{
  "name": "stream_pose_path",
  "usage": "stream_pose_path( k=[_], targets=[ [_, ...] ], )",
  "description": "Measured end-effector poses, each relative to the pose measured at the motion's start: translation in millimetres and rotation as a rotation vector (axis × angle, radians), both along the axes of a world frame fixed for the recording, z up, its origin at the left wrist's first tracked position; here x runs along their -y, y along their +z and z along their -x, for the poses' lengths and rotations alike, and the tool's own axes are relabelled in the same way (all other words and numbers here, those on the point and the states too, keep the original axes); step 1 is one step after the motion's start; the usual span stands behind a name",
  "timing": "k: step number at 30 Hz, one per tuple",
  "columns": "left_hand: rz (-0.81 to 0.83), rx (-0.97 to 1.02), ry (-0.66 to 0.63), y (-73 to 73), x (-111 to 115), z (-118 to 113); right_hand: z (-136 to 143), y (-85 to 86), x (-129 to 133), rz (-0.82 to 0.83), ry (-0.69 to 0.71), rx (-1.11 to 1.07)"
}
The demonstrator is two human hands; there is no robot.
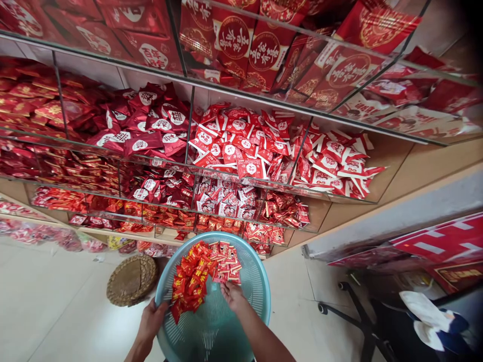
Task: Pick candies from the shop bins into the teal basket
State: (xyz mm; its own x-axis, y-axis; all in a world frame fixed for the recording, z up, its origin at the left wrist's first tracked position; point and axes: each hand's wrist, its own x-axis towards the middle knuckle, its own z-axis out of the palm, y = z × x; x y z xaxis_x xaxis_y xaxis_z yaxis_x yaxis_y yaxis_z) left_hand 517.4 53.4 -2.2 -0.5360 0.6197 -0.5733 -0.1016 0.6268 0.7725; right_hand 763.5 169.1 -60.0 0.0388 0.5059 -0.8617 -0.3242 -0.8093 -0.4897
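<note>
A round teal plastic basket [265, 296] is in front of me at the bottom centre. My left hand [154, 318] is closed on its left rim. Inside lie a heap of red-orange packets with yellow characters [190, 281] on the left and a smaller heap of pink-red packets [226, 261] at the upper right. Over the basket, my right hand [232, 295] has its fingers pinched together at the lower edge of the pink-red packets. It appears to hold one of them by its edge.
Glass-divided shelves [241, 95] full of red packets rise beyond the basket. A round woven stool [132, 280] stands on the tiled floor to the left. At the right are a black wheeled chair [364, 317] and a white cloth [428, 314].
</note>
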Motion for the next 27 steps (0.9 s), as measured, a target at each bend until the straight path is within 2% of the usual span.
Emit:
stream_pose_path(
  k=[4, 8, 10, 12, 14, 15, 18, 20, 23, 27],
  targets=[
    [-0.005, 0.007, -0.001, 3.6, 0, -1, 4, 6.4, -2, 0.054, -0.050, 0.008],
    [-0.013, -0.023, -0.014, 10.2, -1, -3, 5, 14.2, 9, 0.062, -0.065, 0.035],
    [-0.005, -0.032, -0.012, 14.1, -3, -5, -4, 22.2, 11, -0.051, -0.027, 0.143],
    [-0.003, -0.026, -0.002, 17.0, -4, -6, -21, 35.5, 3, -0.307, 0.060, 0.307],
    [0.001, -0.026, 0.013, 18.1, -5, -7, -42, 53.6, -19, -0.597, 0.153, 0.478],
    [0.006, -0.031, 0.018, 17.8, -5, -7, -53, 63.3, -35, -0.692, 0.173, 0.578],
    [0.028, -0.059, 0.008, 13.9, -5, -5, -78, 88.7, -90, -0.849, 0.228, 0.812],
    [0.039, -0.076, -0.010, 8.9, -4, -3, -84, 98.7, -124, -0.856, 0.369, 0.967],
    [0.029, -0.087, -0.023, -1.6, -2, 0, -77, 102.7, -159, -0.742, 0.589, 1.128],
    [0.026, -0.110, -0.009, -16.1, 1, 4, -61, 98.1, -180, -0.612, 0.671, 1.147]
  ],
)
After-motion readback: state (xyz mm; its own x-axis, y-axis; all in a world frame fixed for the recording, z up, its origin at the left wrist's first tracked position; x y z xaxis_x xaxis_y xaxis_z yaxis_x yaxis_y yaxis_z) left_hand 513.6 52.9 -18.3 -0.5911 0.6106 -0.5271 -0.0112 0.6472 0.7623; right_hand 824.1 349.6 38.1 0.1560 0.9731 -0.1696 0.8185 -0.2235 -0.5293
